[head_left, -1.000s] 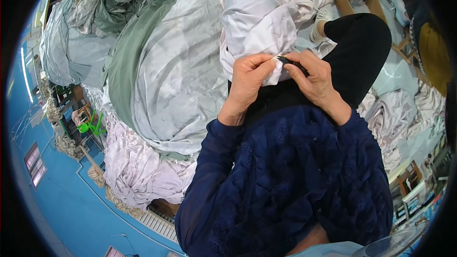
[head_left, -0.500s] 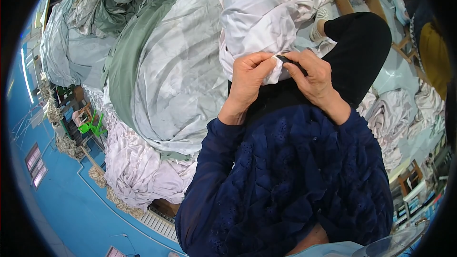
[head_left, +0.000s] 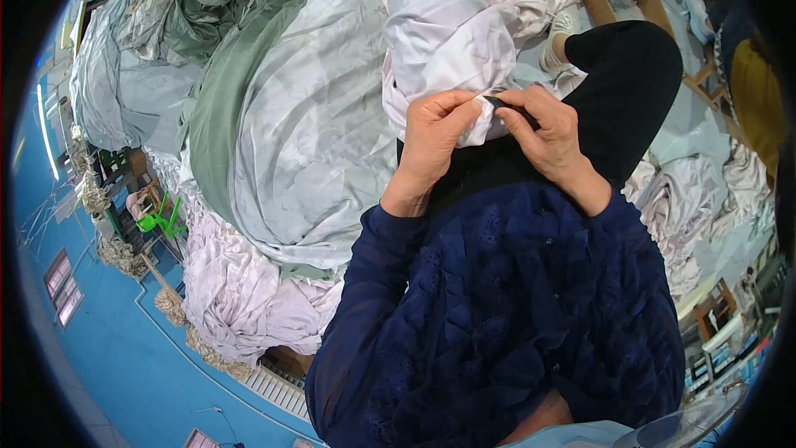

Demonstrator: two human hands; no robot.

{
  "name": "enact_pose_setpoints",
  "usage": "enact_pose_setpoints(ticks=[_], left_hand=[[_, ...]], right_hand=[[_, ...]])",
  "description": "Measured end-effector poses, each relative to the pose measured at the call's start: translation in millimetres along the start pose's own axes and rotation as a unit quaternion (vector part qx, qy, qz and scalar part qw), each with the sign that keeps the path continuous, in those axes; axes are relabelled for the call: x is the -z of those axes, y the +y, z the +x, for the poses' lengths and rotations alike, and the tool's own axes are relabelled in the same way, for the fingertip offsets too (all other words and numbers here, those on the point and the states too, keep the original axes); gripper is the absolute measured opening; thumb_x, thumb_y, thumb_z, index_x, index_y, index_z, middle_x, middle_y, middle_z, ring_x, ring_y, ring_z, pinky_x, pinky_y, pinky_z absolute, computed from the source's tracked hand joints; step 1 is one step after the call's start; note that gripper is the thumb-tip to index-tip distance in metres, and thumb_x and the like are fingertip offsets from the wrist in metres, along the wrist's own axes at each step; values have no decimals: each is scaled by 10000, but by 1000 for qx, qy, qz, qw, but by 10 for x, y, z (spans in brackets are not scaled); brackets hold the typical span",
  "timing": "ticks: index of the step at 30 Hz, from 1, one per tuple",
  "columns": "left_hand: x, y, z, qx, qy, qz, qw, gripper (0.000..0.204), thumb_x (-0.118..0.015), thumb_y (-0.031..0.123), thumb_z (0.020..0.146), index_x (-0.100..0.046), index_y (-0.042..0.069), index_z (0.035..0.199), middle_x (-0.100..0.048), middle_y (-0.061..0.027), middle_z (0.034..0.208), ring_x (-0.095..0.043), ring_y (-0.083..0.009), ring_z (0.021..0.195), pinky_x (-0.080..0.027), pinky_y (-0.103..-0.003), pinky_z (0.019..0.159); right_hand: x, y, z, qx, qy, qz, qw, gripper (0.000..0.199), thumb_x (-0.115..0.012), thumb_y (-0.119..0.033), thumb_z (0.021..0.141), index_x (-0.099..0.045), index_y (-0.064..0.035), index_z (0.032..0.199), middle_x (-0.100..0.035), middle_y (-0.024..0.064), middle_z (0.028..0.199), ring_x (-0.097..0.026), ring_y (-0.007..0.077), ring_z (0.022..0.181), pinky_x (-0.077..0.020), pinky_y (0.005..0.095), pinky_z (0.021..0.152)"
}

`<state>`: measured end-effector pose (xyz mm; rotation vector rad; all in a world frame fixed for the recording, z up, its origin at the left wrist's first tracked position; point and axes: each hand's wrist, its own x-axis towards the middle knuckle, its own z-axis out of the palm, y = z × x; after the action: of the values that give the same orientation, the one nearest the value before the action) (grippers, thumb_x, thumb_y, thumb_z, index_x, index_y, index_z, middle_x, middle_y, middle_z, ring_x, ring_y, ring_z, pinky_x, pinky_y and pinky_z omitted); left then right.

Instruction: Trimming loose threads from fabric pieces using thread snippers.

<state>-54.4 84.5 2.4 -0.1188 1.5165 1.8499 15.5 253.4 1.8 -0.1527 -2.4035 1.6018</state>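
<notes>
White cloth (head_left: 448, 33): one, its near edge raised between two hands above the black trousers (head_left: 626, 95). Left hand (head_left: 430, 138): thumb and forefinger pinching that edge. Right hand (head_left: 547, 134): pinching a small dark object (head_left: 497, 103), set against the same edge; kind, we cannot tell. Step, we judge: close work at the edge. Next move, we judge: calls for taut cloth and fine control.

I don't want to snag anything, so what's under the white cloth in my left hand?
Past the near edge of the white cloth, by your left hand, black trousers show. Whatever lies under the rest is covered, so I can't tell.
</notes>
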Motion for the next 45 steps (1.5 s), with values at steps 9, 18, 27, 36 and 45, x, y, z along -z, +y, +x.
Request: enact_pose_setpoints(ticks=[9, 18, 27, 36, 45], left_hand=[[5, -1, 9, 8, 6, 5, 1000, 131, -652, 72, 884, -709, -24, 952, -619, 42, 745, -480, -10, 611, -342, -167, 517], [-7, 5, 6, -3, 11, 0, 1000, 121, -652, 66, 883, -710, -23, 942, -609, 48, 736, -469, -6, 607, -332, -164, 523], [12, -19, 30, 1, 7, -4, 1000, 122, -663, 87, 896, -707, -18, 941, -578, 62, 713, -433, -1, 599, -301, -169, 511], [7, -20, 23, -2, -9, -7, 1000, 107, -660, 62, 894, -701, -24, 942, -587, 57, 732, -454, -6, 630, -330, -170, 551], [-33, 18, 28, 5, 1, -3, 1000, 106, -669, 76, 887, -701, -18, 922, -588, 55, 729, -459, -6, 625, -333, -172, 541]], right_hand=[[-7, 34, -22, -19, 5, 21, 1000, 171, -699, -35, 828, -688, -7, 997, -631, 84, 772, -597, 173, 656, -448, 264, 595], [19, 100, -38, -44, 8, 43, 998, 165, -691, -39, 848, -677, 5, 1007, -647, 77, 808, -607, 144, 695, -468, 245, 639], [11, 85, -27, -62, -34, 63, 996, 236, -726, -62, 819, -669, -4, 1040, -638, 68, 845, -586, 130, 700, -463, 245, 633], [-29, 76, -1, -24, -21, 32, 999, 220, -731, -65, 802, -681, -20, 1011, -621, 72, 767, -573, 155, 628, -436, 260, 566], [5, 39, 29, -10, -24, 22, 999, 204, -723, -26, 801, -686, -11, 1001, -623, 65, 767, -561, 143, 635, -421, 255, 565]])
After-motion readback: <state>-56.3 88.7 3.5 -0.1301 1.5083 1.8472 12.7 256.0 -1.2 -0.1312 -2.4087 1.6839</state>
